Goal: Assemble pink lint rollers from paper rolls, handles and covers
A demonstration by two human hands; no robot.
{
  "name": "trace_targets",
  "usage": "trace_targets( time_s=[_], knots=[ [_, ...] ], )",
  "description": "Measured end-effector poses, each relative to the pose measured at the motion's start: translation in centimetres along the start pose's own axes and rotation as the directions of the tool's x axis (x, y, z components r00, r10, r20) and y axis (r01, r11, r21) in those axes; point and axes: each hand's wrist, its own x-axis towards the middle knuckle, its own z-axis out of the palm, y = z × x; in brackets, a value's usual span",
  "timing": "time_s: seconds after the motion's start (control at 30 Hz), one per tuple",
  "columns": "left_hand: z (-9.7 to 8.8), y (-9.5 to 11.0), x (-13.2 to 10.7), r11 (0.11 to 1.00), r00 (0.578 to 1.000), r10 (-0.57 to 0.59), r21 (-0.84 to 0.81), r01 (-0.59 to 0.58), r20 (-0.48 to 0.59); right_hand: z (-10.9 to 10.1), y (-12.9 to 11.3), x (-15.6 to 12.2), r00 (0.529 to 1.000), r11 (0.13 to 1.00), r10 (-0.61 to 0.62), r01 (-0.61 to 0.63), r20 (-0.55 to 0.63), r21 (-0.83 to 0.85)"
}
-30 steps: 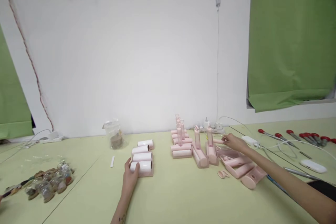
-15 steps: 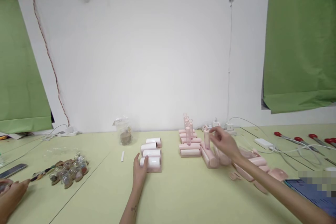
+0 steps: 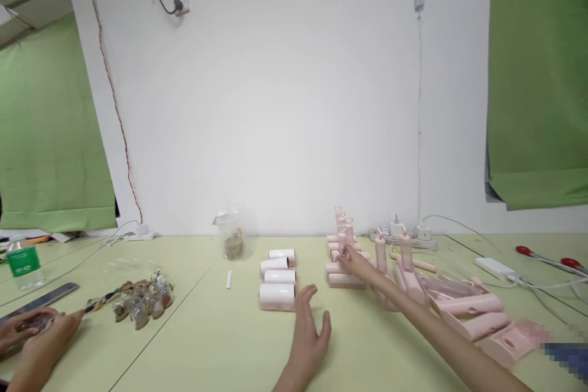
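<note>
My left hand (image 3: 312, 334) hovers over the table with fingers spread, just right of several white rolls (image 3: 277, 295), which lie in a column. It holds nothing. My right hand (image 3: 353, 261) reaches across to a group of pink pieces, its fingers closed around the lower part of a small upright pink bottle (image 3: 342, 239). Pink cylinders (image 3: 345, 280) lie flat in pairs below that hand. Two more upright bottles stand to the right: one pink bottle (image 3: 380, 250) behind my forearm and another pink bottle (image 3: 405, 251) beyond it.
Larger pink parts (image 3: 473, 312) lie at the right, near a white adapter (image 3: 493, 267) with cables. At the left, a co-worker's hands (image 3: 46, 337) work beside a cluster of clear domed trinkets (image 3: 142, 300). A clear bag (image 3: 233, 242) stands near the wall.
My right hand has left one upright pink bottle and moved left to another. My left hand has come off the white rolls and moved right, fingers spreading. The view has turned left.
</note>
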Motion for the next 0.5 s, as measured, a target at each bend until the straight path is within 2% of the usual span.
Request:
trace_targets(
  time_s=[0.07, 0.2, 0.27, 0.37, 0.43, 0.5],
  knots=[
    [0.7, 0.1, -0.4, 0.992, 0.989, -0.065, -0.099, 0.079, 0.130, 0.5, -0.3, -1.0, 0.998, 0.998, -0.058, 0.058, 0.000, 0.038],
    [0.6, 0.0, 0.0, 0.921, 0.940, -0.299, -0.207, 0.329, 0.167, 1.1, -1.0, -4.7, 0.983, 0.979, -0.176, 0.170, 0.045, 0.115],
    [0.3, 0.3, 0.4, 0.873, 0.906, -0.353, -0.266, 0.408, 0.232, 1.2, -1.1, -6.9, 0.978, 0.973, -0.201, 0.192, 0.063, 0.130],
    [0.3, 0.8, 0.9, 0.839, 0.875, -0.350, -0.303, 0.452, 0.334, 0.6, -1.4, -9.2, 0.975, 0.964, -0.221, 0.211, 0.041, 0.160],
    [0.5, 0.8, 1.0, 0.854, 0.882, -0.339, -0.286, 0.435, 0.328, -0.5, -1.6, -10.0, 0.974, 0.948, -0.226, 0.225, -0.020, 0.226],
    [0.6, 0.5, 0.9, 0.867, 0.891, -0.340, -0.266, 0.421, 0.301, -2.1, -1.8, -10.2, 0.977, 0.920, -0.176, 0.208, -0.123, 0.331]
  ],
)
